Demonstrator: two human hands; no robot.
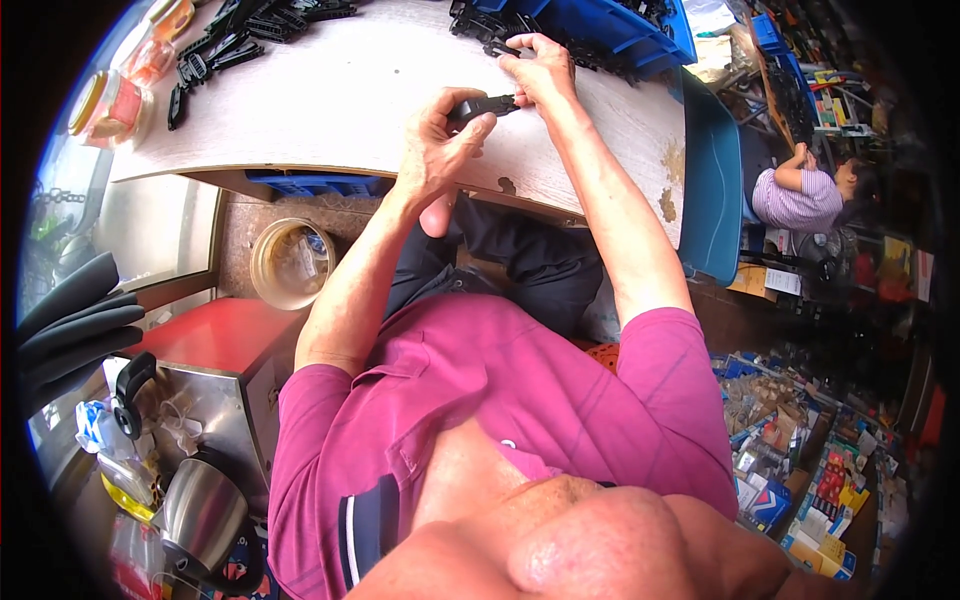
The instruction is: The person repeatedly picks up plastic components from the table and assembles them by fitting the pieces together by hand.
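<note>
Over the white tabletop, my left hand (440, 145) grips a black plastic part (485, 108), long and narrow, its thumb along the near side. At the part's right end is my right hand (545, 78), with its lower fingers close to or touching that end. The thumb and index finger of this hand are bent together near a pile of black parts (490, 25); what they pinch, if anything, is too small to make out. Another heap of slim black plastic pieces (235, 45) lies at the far left of the table.
A blue bin (610, 30) of black parts stands at the back right. Jars (105, 108) line the table's left end. A teal bin (712, 180) adjoins its right edge. Below are a bucket (290, 262) and a steel kettle (205, 510). Another person (800, 195) works at far right.
</note>
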